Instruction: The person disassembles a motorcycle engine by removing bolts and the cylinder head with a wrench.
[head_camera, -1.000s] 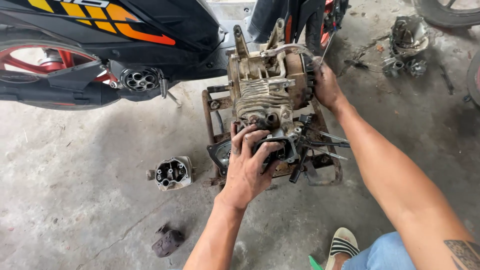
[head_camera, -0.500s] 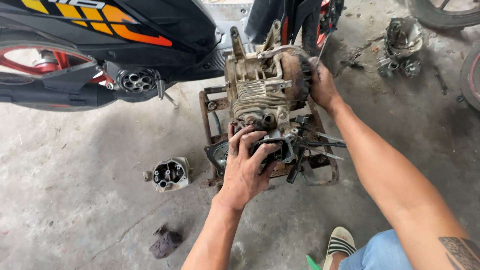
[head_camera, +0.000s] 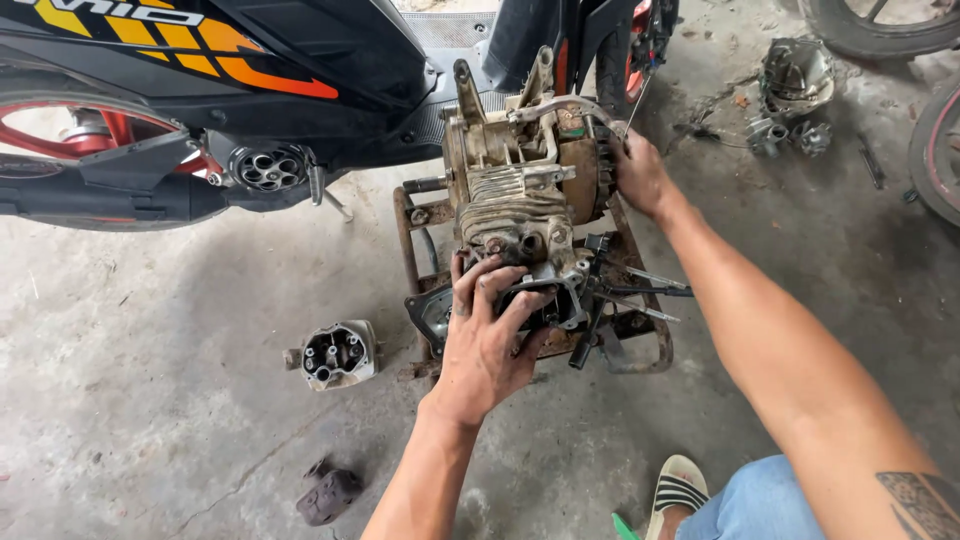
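Grey, stained concrete floor (head_camera: 150, 420) fills the view, and on it a dirty motorcycle engine (head_camera: 515, 190) is carried on a rusty metal stand (head_camera: 640, 350), beside a black scooter (head_camera: 250, 90) with orange flashes. The engine is set upright on the stand's middle, finned cylinder facing the person.

The left hand (head_camera: 485, 345) is spread over the engine's near end, fingers curled around the dark part below the fins; it is grasping that part, not clenched. Against the pictures from a second ago, this hand has been kept in nearly the same place, only pressed slightly closer, so the hold is judged to be a steadying one. The right hand (head_camera: 640, 175) is laid on the rusty round cover at the engine's far right side; whether its fingers are closed behind the cover cannot be told. It, too, has hardly been moved.

Left of the stand, a detached cylinder head (head_camera: 338, 353) is lying on the floor, and nearer the bottom edge a dark rag-like lump (head_camera: 328, 493) is seen. More engine parts (head_camera: 795, 90) are scattered toward the far right corner. A striped sandal (head_camera: 680, 495) is seen at the bottom edge.
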